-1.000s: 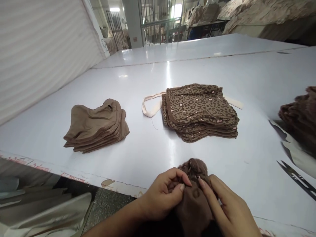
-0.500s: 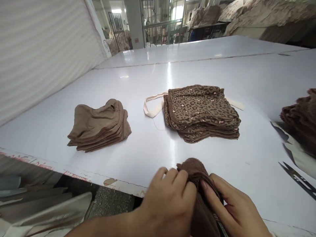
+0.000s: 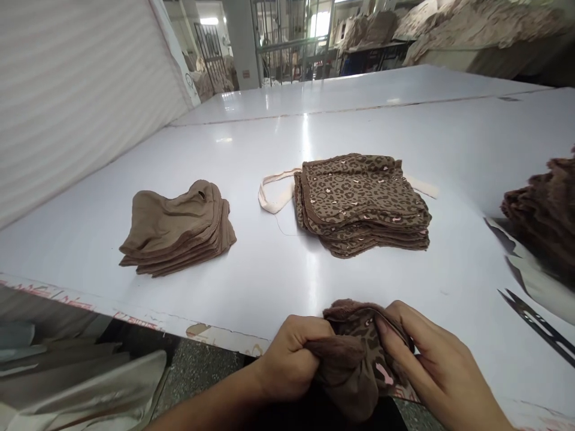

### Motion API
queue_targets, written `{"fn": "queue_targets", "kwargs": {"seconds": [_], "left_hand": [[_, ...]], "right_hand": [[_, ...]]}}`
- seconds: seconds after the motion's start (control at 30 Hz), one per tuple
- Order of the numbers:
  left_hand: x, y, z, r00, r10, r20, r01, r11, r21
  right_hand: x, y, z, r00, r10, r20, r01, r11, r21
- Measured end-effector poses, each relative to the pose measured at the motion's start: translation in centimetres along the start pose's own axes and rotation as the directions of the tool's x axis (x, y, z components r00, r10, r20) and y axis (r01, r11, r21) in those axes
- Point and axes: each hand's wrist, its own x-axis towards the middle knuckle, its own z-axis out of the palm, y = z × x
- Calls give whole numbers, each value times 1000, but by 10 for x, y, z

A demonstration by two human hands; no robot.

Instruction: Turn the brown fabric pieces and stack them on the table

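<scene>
Cloth (image 3: 353, 383) gripped in L hand (image 3: 294, 359) & R hand (image 3: 431, 353); red writing (image 3: 139, 322) on tbl edge (image 3: 230, 340) illegible

"What's hidden on the left hand (image 3: 291, 356)?"
"Its fingertips, sunk in the cloth (image 3: 350, 392). The right hand's (image 3: 438, 365) fingertips go behind it; only the thumb lies in front."
"And the strip (image 3: 274, 202)?"
"Its middle, covered by the printed stack (image 3: 363, 191). I can't tell whether both ends are one piece."
"The scissors (image 3: 534, 323)?"
"Cut off by the right edge, like the dark pile (image 3: 543, 209)."
"Can you read the sign (image 3: 245, 74)?"
"Too small. The red marks (image 3: 76, 302) I can't make out."
"The far heap (image 3: 485, 27)?"
"Blurred; I can't tell single pieces apart. The picture's top edge crops it."
</scene>
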Motion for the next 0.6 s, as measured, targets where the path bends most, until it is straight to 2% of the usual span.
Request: {"fn": "queue_targets", "kwargs": {"seconds": [0.13,0.23,0.3,0.4,0.5,0.6], "left_hand": [[1,-2,5,991,-127,-48,122,987,-102],[3,-7,6,979,-129,-157,121,991,-61],[4,-9,7,975,-100,-197,92,995,-46],[3,-10,9,983,-91,-156,79,994,-81],[0,-8,13,995,-38,-95,36,999,-27],[-1,-8,14,999,-14,35,14,1000,23]], "right_hand": [[2,1,4,995,97,14,-97,995,32],[-3,-8,2,979,132,-158,-142,988,-54],[-9,-16,3,974,100,-205,-124,987,-106],[-17,-24,9,988,104,-117,-111,992,-55],[-18,-21,15,983,160,-95,-159,987,17],[-12,-10,14,990,137,-20,-134,983,129]]}}
